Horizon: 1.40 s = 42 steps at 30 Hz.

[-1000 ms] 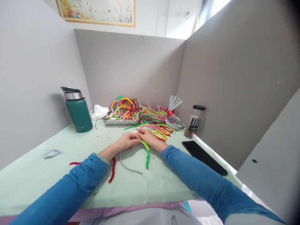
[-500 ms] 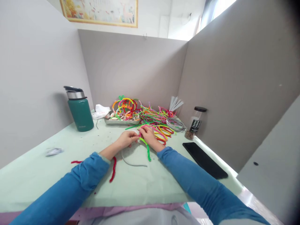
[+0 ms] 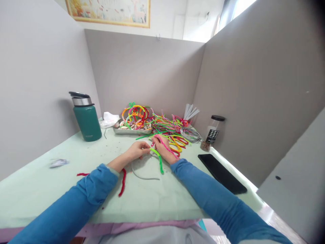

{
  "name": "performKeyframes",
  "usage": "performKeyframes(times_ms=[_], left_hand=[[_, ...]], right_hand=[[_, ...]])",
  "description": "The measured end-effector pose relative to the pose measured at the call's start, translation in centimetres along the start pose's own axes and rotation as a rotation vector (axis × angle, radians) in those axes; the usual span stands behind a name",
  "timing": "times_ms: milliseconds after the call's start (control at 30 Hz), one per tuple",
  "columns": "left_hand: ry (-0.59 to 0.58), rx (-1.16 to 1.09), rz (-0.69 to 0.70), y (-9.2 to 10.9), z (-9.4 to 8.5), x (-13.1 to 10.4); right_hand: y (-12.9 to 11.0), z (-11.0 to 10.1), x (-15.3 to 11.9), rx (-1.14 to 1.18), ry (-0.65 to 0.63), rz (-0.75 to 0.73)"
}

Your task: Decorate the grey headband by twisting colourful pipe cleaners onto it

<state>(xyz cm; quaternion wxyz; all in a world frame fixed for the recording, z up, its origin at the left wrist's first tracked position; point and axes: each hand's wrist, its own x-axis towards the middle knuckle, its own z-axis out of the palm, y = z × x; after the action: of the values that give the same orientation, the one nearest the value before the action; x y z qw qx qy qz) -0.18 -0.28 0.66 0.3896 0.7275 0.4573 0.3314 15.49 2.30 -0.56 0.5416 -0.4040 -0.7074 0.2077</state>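
Booth: grey partition panels [image 3: 142, 67] enclose a bench [image 3: 45, 189] covered with pale green cloth.
Fuzzy stems: I find one yellow-and-green fuzzy stem [image 3: 160, 163] at mid-bench, running from the left fingertips toward the near edge; a bright pink fuzzy stem [image 3: 164, 143] loops across the back of the right hand.
Step in hand: I judge it to be joining or shaping these two at the fingertips; the exact contact is hidden.
Next move: in my judgement it calls for a steady left pinch while the right side guides the pink length, kept clear of the wrist.
Left hand [image 3: 138, 150]: thumb and forefinger nearly closed, pinching the yellow end; palm low, wrist angled inward.
Right hand [image 3: 161, 149]: fingers curled, apparently closed on the pink stem; knuckles up, just beside the left fingertips.
Sleeves: both blue forearms converge from the near corners, elbows wide.
Loose wire: a thin grey curved wire [image 3: 144, 178] lies below the hands, with a short dark-red fuzzy piece [image 3: 123, 183] near the left cuff.
Stock: a heap of multicoloured fuzzy stems [image 3: 169, 123] lies beyond, beside a shallow metal tray [image 3: 132, 133].
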Motion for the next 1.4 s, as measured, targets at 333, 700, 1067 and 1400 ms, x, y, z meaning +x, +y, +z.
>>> performKeyframes(times_ms=[333,700,1067,1400], left_hand=[[0.038,0.023,-0.009,-0.7,0.2,0.1],[0.011,0.048,0.024,-0.3,0.1,-0.1],[-0.042,-0.124,-0.058,0.2,-0.1,-0.3],[0.008,-0.260,-0.153,1.1,-0.2,-0.7]], right_hand=[[0.1,0.0,-0.2,0.054,-0.058,-0.046],[0.0,0.1,-0.1,0.064,-0.191,-0.145],[-0.8,-0.4,-0.2,0.115,-0.247,-0.109],[-1.0,-0.7,-0.6,0.053,-0.157,-0.144]])
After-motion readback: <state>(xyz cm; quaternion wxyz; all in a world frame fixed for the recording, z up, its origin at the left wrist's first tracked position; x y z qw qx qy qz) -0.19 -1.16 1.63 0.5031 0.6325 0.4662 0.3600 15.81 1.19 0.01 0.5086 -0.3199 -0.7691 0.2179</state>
